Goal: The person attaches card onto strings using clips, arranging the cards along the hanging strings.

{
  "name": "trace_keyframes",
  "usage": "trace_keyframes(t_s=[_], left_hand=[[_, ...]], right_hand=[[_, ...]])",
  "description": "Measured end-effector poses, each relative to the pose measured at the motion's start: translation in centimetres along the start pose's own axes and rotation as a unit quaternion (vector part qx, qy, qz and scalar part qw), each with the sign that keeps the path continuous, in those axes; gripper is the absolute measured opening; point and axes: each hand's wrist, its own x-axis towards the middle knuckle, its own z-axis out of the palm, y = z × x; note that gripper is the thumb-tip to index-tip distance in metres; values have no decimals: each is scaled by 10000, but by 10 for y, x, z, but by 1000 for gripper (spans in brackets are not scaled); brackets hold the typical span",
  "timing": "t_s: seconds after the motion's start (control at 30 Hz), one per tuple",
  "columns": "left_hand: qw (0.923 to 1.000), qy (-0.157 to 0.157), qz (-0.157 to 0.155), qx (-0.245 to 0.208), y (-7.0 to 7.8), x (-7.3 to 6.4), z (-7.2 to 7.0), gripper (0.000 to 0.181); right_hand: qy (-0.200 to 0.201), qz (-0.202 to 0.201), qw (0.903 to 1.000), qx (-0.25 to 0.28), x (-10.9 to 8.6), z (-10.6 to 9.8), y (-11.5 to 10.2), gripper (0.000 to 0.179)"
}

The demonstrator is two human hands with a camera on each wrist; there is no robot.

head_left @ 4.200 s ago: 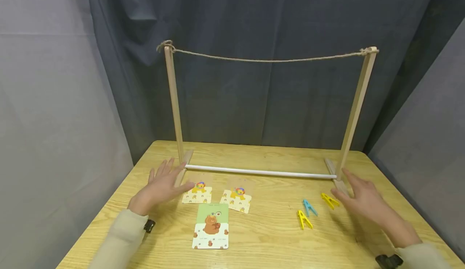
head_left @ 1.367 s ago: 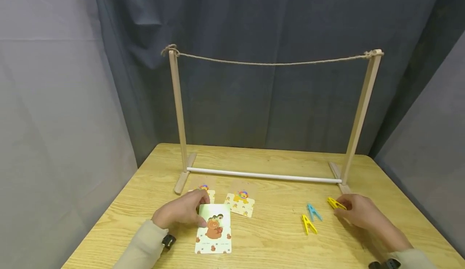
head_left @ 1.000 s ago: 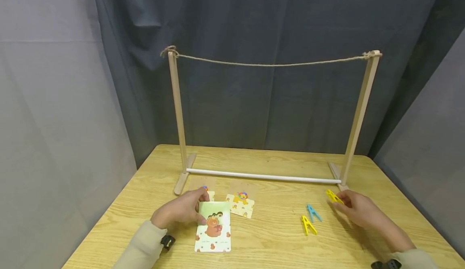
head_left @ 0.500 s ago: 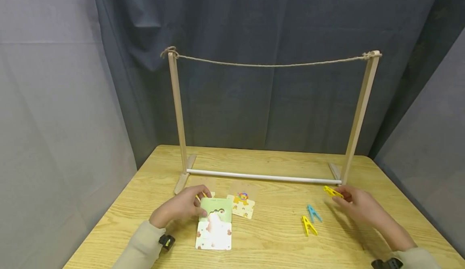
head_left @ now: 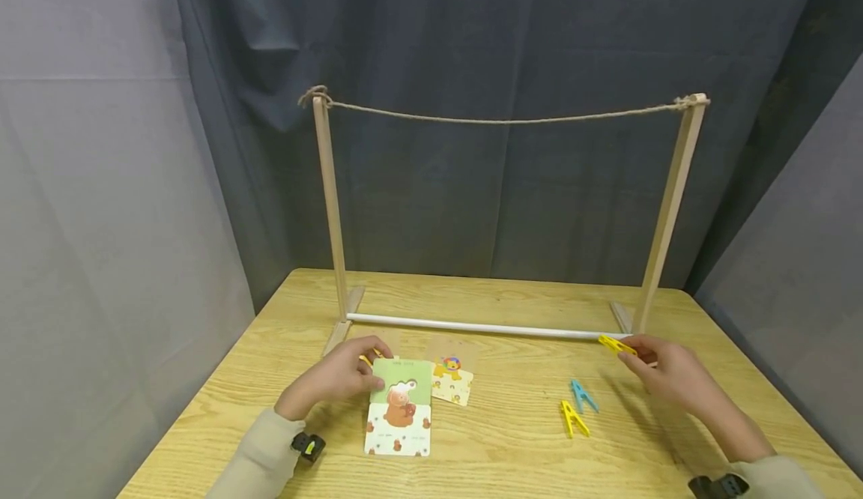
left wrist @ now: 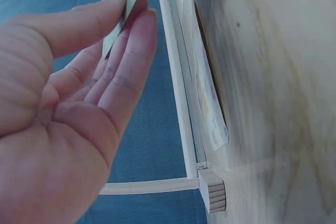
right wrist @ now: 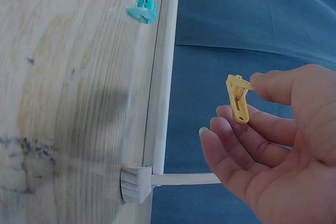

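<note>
My left hand (head_left: pixel 340 374) pinches a green and white card with a bear (head_left: pixel 399 409) by its left edge, tilted up toward me. The left wrist view shows that card (left wrist: pixel 116 22) between thumb and fingers, above the table. On the right, my other hand (head_left: pixel 681 379) holds a yellow clothespin (head_left: pixel 616 345) between thumb and fingers, raised off the wood. The clothespin (right wrist: pixel 239 98) points outward past the fingertips in the right wrist view. Behind the bear card lies a lion card (head_left: pixel 452 380); a second one is mostly hidden by the left hand.
A twine line (head_left: pixel 506 121) hangs between two wooden posts (head_left: pixel 330 207), joined low down by a white bar (head_left: pixel 485 328). A blue clothespin (head_left: pixel 583 395) and another yellow clothespin (head_left: pixel 573 418) lie on the table (head_left: pixel 499 461). Dark curtain (head_left: pixel 418 207) closes off the back.
Both hands, flat and spread at first, have taken hold of the bear card and the right-most yellow clothespin. Each is now lifted, and the card has tipped up to face me.
</note>
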Motion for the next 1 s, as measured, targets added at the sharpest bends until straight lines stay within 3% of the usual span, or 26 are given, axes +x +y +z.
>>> trace_keyframes(t_s=[0.57,1.0], left_hand=[[9997,146,30,-205,7,0,-4,36],[9986,158,42,-508,8,0,-7,36]], right_hand=[[80,82,9999,4,3,-7,-2,46],[222,-125,9996,-76,5,-12,-6,44]])
